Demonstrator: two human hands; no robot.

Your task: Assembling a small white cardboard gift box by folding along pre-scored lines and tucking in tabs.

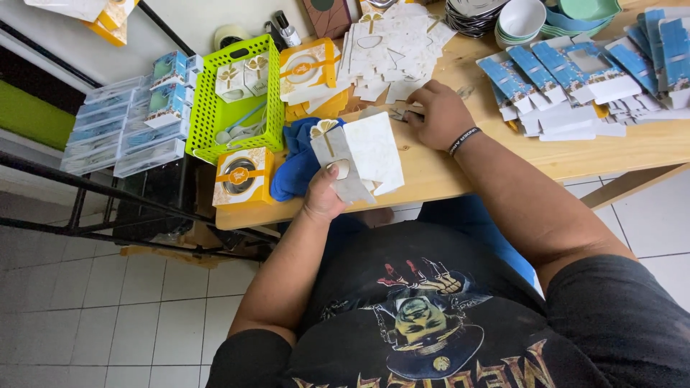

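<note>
- Clearly, the left hand (325, 195) has its fingers closed on a white box (357, 155), above the table (431, 169) edge.
- It looks light, thin card, easily creased; best held by its edges.
- The right hand (438, 115), beyond it, pinches something small, unclear.

Hidden, cropped and unreadable parts

The fingertips of the right hand (440, 115) are curled under, and the small thing pressed beneath them cannot be made out. Part of the white box (357, 156) is covered by the left hand (323, 195), and the blue cloth (296, 164) is partly hidden behind it. The stack of bowls (519, 20) and the blue flat boxes (575, 68) are cut off by the top and right edges. The items in the green basket (233, 100) are too small to be told.
</note>
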